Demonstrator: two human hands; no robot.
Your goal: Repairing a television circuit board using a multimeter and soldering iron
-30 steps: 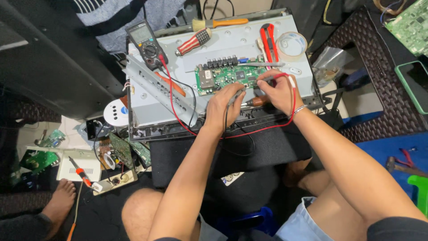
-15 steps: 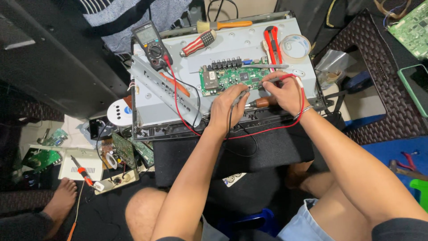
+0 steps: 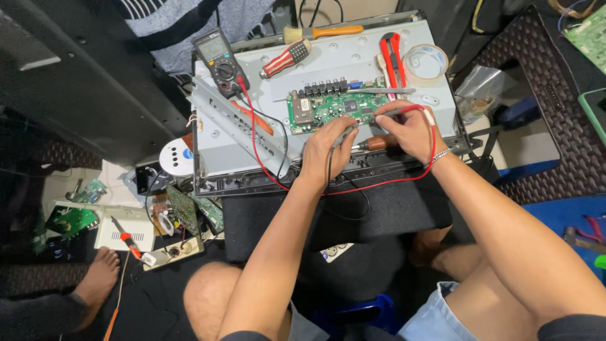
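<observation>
Probing looks under way, not finished: the left hand pinches the black probe and the right hand grips the red probe, both tips on the green board mid-chassis, meter at far left.

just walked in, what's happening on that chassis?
A person is probing a green circuit board mounted on a grey metal chassis. The left hand holds a black probe on the board; the right hand holds a red probe there too, with a brown-handled tool beside it. Both leads run to a multimeter lying at the chassis's upper left. A striped screwdriver, red cutters and a tape roll lie unused on top.
</observation>
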